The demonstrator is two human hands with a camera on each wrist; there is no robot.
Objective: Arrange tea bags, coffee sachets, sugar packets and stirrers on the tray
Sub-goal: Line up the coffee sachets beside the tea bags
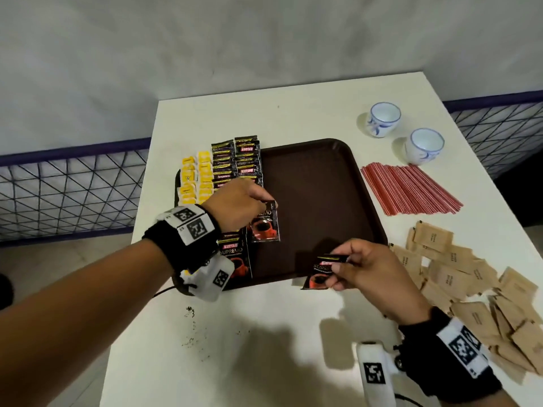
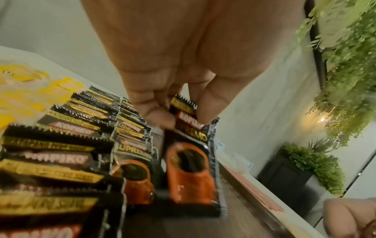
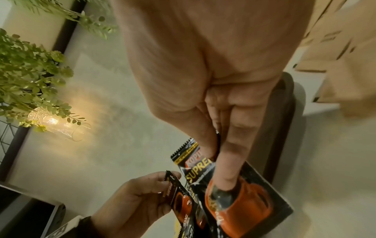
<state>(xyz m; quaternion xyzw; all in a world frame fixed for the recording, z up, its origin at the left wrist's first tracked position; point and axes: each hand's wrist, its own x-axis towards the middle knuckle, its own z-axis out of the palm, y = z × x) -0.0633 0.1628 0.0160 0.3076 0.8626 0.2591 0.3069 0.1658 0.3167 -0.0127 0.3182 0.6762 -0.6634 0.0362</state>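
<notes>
A dark brown tray (image 1: 323, 186) lies on the white table (image 1: 264, 333). Yellow tea bags (image 1: 197, 177) and rows of black coffee sachets (image 1: 235, 160) fill its left side. My left hand (image 1: 238, 204) pinches one coffee sachet (image 1: 264, 224) by its top edge, just above the tray beside the rows; the left wrist view shows this sachet (image 2: 191, 161) hanging from thumb and finger. My right hand (image 1: 361, 265) holds another coffee sachet (image 1: 321, 274) over the tray's near edge, seen close as the held sachet (image 3: 240, 190).
Red stirrers (image 1: 408, 189) lie in a pile right of the tray. Brown sugar packets (image 1: 470, 289) are scattered at the right front. Two white cups (image 1: 385, 118) stand at the back right. Dark crumbs (image 1: 194, 333) dot the table's front.
</notes>
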